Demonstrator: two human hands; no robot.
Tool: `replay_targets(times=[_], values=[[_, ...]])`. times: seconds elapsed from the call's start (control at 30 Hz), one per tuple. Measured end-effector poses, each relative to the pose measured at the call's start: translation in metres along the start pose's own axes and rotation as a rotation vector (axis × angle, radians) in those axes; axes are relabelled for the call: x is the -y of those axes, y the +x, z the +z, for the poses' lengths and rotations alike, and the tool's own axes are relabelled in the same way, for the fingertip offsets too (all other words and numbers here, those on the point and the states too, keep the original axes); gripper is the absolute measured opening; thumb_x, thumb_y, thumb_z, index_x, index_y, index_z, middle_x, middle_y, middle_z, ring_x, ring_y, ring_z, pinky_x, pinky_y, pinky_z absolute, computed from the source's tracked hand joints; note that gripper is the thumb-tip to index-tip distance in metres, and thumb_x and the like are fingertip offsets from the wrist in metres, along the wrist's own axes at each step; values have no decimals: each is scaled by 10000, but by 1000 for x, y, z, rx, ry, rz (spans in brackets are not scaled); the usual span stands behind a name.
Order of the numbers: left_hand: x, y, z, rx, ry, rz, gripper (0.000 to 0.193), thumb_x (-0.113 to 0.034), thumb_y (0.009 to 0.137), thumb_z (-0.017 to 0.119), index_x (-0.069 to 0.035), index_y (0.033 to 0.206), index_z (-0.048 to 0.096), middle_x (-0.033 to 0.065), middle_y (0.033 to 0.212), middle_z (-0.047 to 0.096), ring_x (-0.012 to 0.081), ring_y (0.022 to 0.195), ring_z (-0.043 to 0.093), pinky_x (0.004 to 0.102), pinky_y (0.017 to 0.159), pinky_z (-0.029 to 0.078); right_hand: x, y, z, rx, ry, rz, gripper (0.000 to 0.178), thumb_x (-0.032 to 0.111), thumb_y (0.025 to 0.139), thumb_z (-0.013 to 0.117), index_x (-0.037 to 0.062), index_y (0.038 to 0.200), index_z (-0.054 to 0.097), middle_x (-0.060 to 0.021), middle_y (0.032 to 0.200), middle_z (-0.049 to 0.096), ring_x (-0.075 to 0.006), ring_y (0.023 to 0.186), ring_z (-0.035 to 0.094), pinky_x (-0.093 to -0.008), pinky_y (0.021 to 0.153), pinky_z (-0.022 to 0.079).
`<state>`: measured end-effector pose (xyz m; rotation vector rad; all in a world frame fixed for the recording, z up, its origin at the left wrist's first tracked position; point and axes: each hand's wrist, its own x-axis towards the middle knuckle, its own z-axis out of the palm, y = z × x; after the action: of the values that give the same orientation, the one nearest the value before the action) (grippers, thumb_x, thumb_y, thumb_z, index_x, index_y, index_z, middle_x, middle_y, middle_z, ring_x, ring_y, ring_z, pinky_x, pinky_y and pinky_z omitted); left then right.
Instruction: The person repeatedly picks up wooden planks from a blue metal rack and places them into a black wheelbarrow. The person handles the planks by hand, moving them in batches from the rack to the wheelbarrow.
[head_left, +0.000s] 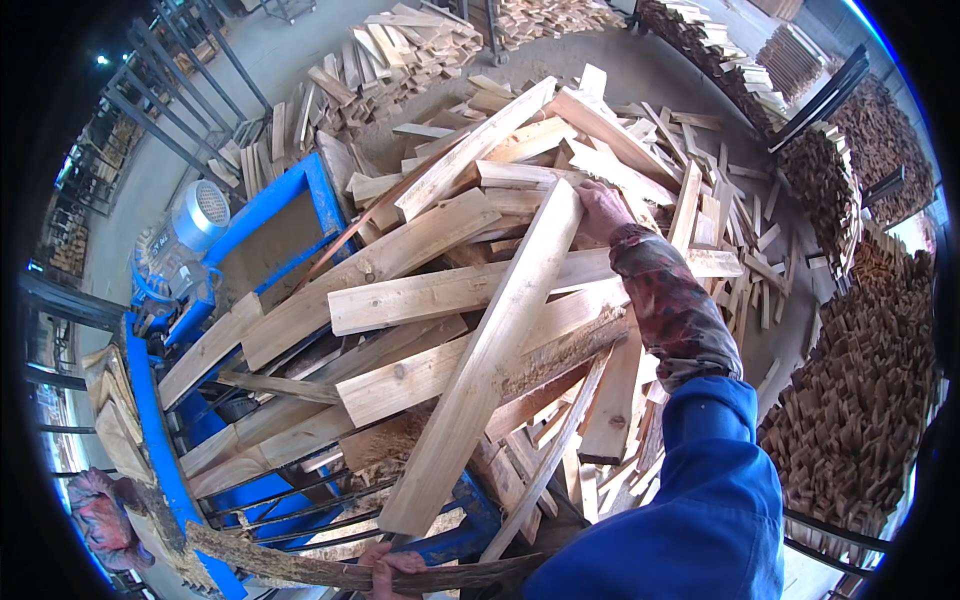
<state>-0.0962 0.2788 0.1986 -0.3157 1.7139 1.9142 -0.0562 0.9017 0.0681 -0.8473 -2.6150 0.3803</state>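
A long pale wooden board (490, 365) slants across the top of a jumbled wood pile. At its far upper end my right hand (605, 212) is closed against the edge, the fingers partly hidden. The arm behind it wears a blue sleeve with a patterned cuff. Low in the view, my left hand (388, 572) has its fingers wrapped over a dark, bark-edged strip of wood (310, 568), close to the board's lower end. More thick boards (430, 375) lie crosswise under the long one.
A blue metal frame (160, 430) with a motor (185, 230) stands at the left. Loose offcuts (745, 225) spread over the floor at the right. Stacked wood (850, 400) lines the far right. A reddish patterned cloth item (105, 520) shows at lower left, its nature unclear.
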Motion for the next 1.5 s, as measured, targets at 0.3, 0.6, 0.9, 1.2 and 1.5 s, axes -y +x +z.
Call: replay_targets(times=[0.3,0.6,0.9,1.2,1.5], values=[[-25,-7,16,232,-45,103,327,-260,954,524,7,1142,508,79,772,566,199,723,540,373,715,481,-19,-8,-66,-191,1172,259,257,212,891,602,17,1051,648,-72,992,653,-167,874,617,-304,793,497],[-32,0,-16,299,-64,126,300,-290,932,546,-17,1055,528,62,742,536,187,702,522,356,693,467,-72,-111,-189,-562,1020,280,84,107,853,627,56,920,627,-22,791,595,-159,721,604,-311,681,531],[-34,9,-68,413,-161,122,266,-248,972,513,-20,1102,556,41,728,517,177,702,491,357,728,446,-29,-202,-332,-656,129,530,213,185,762,787,44,890,692,-18,795,684,-125,728,627,-268,687,501],[-48,19,-68,465,-219,230,242,-215,982,487,-14,1113,521,41,652,482,128,608,456,330,625,442,74,-289,-490,-862,-365,328,386,348,879,585,100,1169,649,-99,864,694,-173,772,647,-325,710,490],[-72,5,-2,841,-110,337,283,-247,1000,464,-30,1180,494,54,774,505,192,740,514,385,752,469,320,-223,-410,-324,19,42,561,443,857,551,-12,1178,617,-133,812,673,-186,648,629,-325,633,535]])
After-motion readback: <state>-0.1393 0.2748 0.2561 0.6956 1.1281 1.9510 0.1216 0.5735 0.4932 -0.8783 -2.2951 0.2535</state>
